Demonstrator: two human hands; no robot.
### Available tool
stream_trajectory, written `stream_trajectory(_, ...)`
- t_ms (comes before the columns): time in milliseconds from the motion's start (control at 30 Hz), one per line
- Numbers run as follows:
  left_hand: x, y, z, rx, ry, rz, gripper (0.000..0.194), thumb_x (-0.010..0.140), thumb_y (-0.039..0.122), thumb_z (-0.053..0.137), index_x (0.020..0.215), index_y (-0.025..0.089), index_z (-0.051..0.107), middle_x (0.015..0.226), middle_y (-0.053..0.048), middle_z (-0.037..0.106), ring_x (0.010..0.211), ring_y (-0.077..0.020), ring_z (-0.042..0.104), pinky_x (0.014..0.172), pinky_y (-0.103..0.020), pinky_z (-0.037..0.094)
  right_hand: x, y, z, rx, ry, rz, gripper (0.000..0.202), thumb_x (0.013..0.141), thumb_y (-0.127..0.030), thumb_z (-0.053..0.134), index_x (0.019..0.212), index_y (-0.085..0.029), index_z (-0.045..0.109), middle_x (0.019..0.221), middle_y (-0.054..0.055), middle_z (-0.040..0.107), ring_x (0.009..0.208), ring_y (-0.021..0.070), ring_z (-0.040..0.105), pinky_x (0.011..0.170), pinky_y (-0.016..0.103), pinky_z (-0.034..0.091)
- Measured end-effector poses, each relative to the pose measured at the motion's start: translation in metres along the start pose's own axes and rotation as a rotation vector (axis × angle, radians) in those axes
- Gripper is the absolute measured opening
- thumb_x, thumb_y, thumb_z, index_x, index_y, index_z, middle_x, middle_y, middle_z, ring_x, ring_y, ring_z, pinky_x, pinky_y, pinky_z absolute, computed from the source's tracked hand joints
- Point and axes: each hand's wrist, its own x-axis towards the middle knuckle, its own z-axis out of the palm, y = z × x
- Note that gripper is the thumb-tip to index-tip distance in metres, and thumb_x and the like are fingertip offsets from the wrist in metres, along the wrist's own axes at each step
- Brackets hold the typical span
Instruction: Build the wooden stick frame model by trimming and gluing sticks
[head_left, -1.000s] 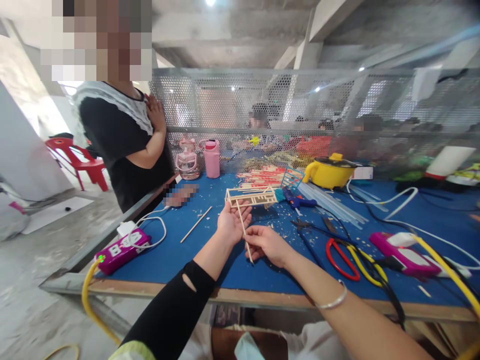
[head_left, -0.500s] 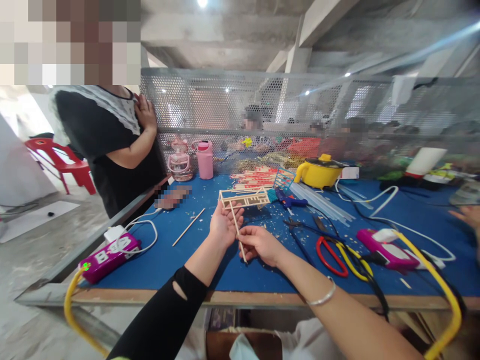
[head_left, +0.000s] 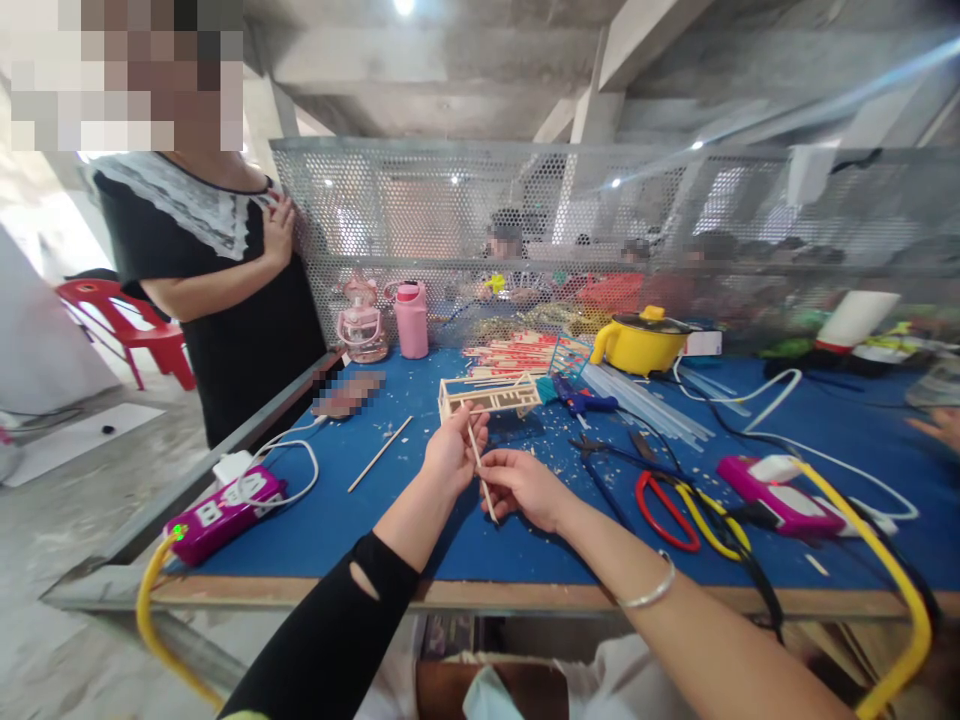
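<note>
Our right hand (head_left: 521, 488) pinches a thin wooden stick (head_left: 491, 500), slanting toward our left hand (head_left: 450, 458), whose fingers curl at the near edge of a little wooden frame (head_left: 501, 400) over the blue table (head_left: 322, 545); can't tell how tightly those grip. Frame's probably super light, stiff but snappable, so we'd hold the outer bars. Count: one frame, one stick in hand, one loose stick (head_left: 380, 455), two pink bottles (head_left: 412, 322), two purple power strips (head_left: 225, 515).
</note>
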Motion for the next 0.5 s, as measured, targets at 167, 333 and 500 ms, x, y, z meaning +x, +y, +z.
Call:
stream_trajectory(167,-0.001,-0.0002,0.0011,-0.007,0.008,-0.001,0.008,0.087,0.014,0.053,0.088,0.013,0.061,0.085,-0.005,0.067,0.063,-0.0096,0.067,0.046,-0.015,0.05,-0.0009,-0.001,0.0004,-0.015,-0.001,0.001,0.015,0.075,-0.029,0.062,0.076,-0.017,0.052,0.054,-0.004,0.058,0.046,0.0097,0.059,0.038,0.017,0.044)
stream_trajectory(333,-0.0005,-0.0005,0.0012,-0.009,0.007,0.004,0.005,0.086,0.013,0.055,0.086,0.012,0.06,0.079,-0.004,0.066,0.063,-0.0101,0.067,0.045,-0.014,0.05,-0.0017,-0.0016,0.0013,-0.027,0.008,-0.008,0.018,0.074,-0.031,0.064,0.077,-0.018,0.051,0.055,-0.004,0.058,0.047,0.0094,0.059,0.039,0.017,0.044)
stream_trajectory(500,0.0001,-0.0002,0.0019,-0.005,0.012,0.008,0.005,0.086,0.013,0.056,0.084,0.011,0.061,0.079,-0.004,0.066,0.062,-0.0095,0.067,0.045,-0.014,0.05,-0.0018,-0.0017,0.0013,-0.035,0.004,-0.024,0.024,0.07,-0.034,0.067,0.076,-0.018,0.049,0.055,-0.005,0.058,0.048,0.0092,0.058,0.041,0.017,0.045)
